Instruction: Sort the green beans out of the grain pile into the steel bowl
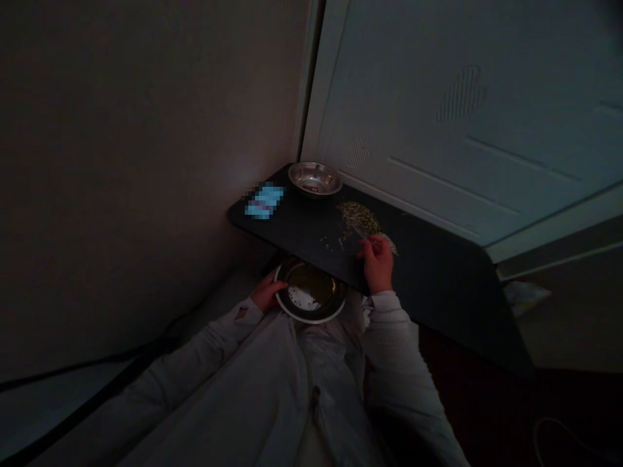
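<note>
The scene is dim. My left hand (266,293) grips the left rim of a steel bowl (311,314) held just below the near edge of a dark table (438,272); pale grains and a greenish mass lie in the bowl. My right hand (377,259) rests on the table with its fingers curled and pinched at the near side of a pile of small green and pale grains (359,219). A few loose grains lie scattered to the left of that hand.
A second steel bowl (314,178) stands at the table's far corner. A small blue blurred object (264,200) lies at the left end. A wall is on the left, a white panelled door behind. A dark cable runs along the floor at the lower left.
</note>
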Motion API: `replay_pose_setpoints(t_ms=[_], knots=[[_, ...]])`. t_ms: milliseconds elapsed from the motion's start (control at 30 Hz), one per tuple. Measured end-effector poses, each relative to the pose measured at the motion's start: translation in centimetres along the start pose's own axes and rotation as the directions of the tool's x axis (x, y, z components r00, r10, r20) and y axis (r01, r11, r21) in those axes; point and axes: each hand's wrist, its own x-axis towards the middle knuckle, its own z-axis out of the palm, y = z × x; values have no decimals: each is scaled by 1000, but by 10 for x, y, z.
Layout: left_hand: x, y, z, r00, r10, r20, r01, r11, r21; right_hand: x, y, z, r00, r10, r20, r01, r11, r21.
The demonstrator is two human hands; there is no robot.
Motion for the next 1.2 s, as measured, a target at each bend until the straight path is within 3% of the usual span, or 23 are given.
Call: replay_pose_setpoints(t_ms=[167,467,733,933,1200], knots=[[3,-4,-5,1000,19,24,-19,1000,5,1,3,1,993,-108,-42,99,978,-182],[1,0,1,1000,-6,-8,6,1000,-1,1,-4,5,970,-240,25,233,905,-357],[-1,2,4,1000,9,14,-9,1000,-14,-2,-6,6,965,-252,78,264,904,-337],[-2,3,6,1000,-7,-17,7,1000,-1,-4,-7,4,978,-206,21,202,929,-311],[0,2,3,1000,-11,-13,11,1000,3,-6,-9,5,975,-209,81,224,931,-288]])
